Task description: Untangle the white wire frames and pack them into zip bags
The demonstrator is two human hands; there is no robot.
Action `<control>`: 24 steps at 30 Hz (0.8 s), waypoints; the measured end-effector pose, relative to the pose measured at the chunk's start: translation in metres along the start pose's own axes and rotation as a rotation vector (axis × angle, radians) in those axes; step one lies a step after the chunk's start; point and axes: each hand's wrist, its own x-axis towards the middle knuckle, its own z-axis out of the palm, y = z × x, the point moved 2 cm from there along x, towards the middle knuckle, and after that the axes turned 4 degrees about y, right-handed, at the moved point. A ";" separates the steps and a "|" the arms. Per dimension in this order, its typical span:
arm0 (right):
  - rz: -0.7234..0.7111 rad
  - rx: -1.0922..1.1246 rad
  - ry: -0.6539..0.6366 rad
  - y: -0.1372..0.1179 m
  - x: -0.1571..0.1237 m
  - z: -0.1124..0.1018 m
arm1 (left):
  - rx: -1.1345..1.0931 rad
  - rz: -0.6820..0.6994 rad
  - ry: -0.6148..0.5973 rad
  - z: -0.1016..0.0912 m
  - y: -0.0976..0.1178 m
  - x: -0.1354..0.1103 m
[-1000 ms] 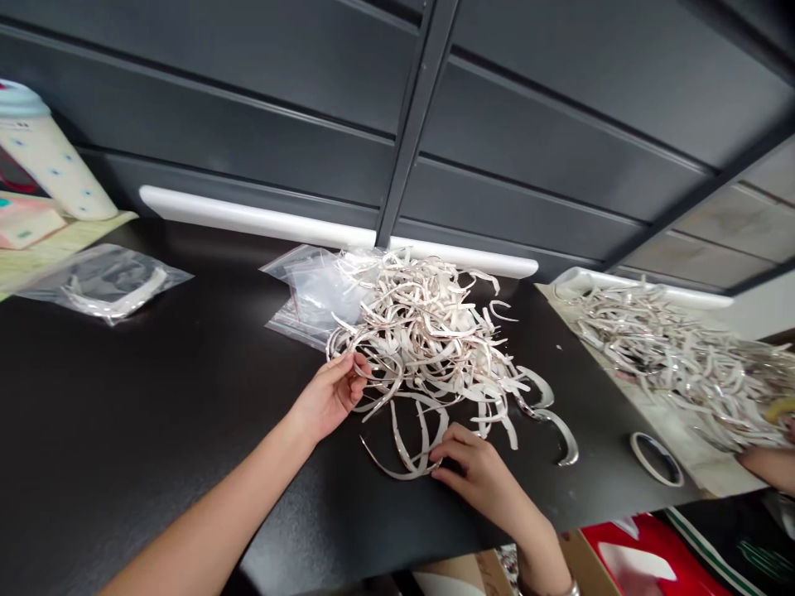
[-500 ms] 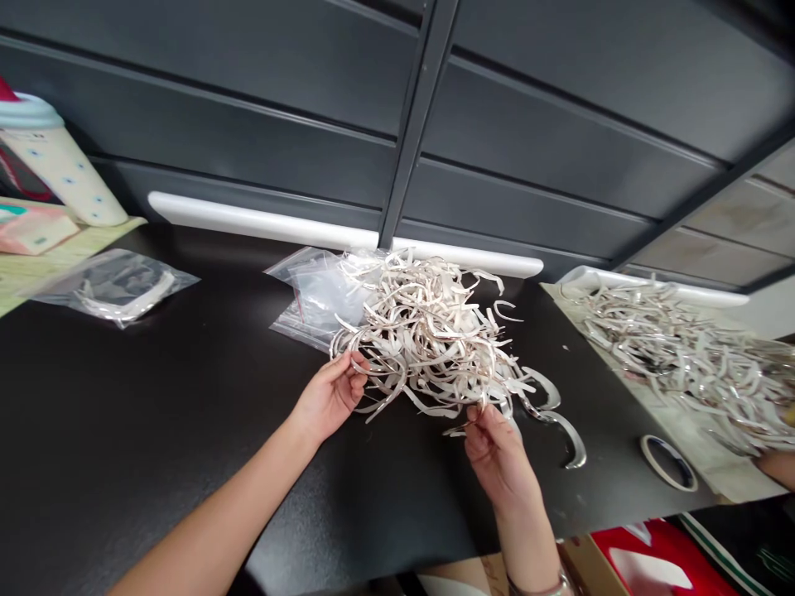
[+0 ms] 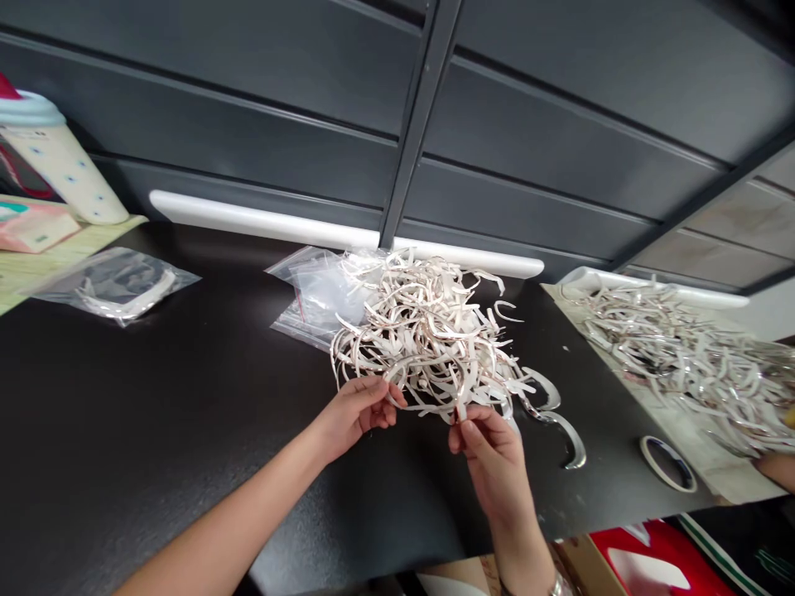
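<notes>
A tangled heap of thin, curved silvery metal bands (image 3: 428,331) lies on the black tabletop (image 3: 186,414). My left hand (image 3: 360,411) is at the heap's near edge, its fingers curled around a band. My right hand (image 3: 490,455) pinches the end of a band (image 3: 460,410) between thumb and fingers, close to the near right of the heap. Clear plastic zip bags (image 3: 316,294) lie partly hidden under the far left of the heap.
A bag with a band inside (image 3: 118,285) lies to the left. At right, a pale sheet (image 3: 627,372) carries another heap of bands. A tape roll (image 3: 666,463) stands nearby. A co-worker's hand (image 3: 776,472) is at the right edge. Dark panels rise behind the table.
My left hand has moved right along the heap's near edge. My right hand's fingertips have shifted left, and the bands near both hands have been drawn toward me.
</notes>
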 end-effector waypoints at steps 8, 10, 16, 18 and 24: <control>-0.457 -0.497 0.079 -0.025 0.007 -0.003 | -0.036 0.050 0.014 -0.002 0.005 0.001; -0.535 -0.619 0.113 -0.030 0.020 -0.009 | -0.079 0.085 0.051 -0.007 0.011 0.003; -0.691 -0.850 -0.058 -0.024 0.028 -0.017 | -0.179 0.104 0.137 -0.014 0.020 0.006; -0.692 -0.927 -0.242 -0.013 0.021 -0.017 | -0.201 0.093 0.155 -0.015 0.020 0.006; -0.660 -1.224 -0.444 0.020 0.018 -0.019 | -0.237 0.069 0.158 -0.016 0.019 0.007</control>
